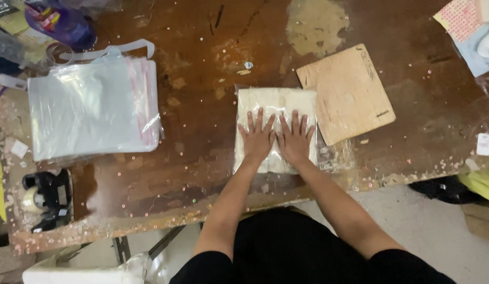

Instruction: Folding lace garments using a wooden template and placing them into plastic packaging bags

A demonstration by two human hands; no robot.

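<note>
A cream folded cloth inside a clear plastic bag [273,102] lies flat on the worn brown table [202,121], near its front edge. My left hand [257,138] and my right hand [296,139] press down on it side by side, palms flat, fingers spread and pointing away from me. The hands touch each other at the thumbs. The bag's open end extends to the right of the cloth under my right hand.
A stack of clear plastic bags [92,108] lies at the left. A thin wooden board [345,92] rests just right of the cloth. A tape dispenser [44,197] sits at the front left. A purple bottle [60,21] lies at the back left, papers [468,26] at the back right.
</note>
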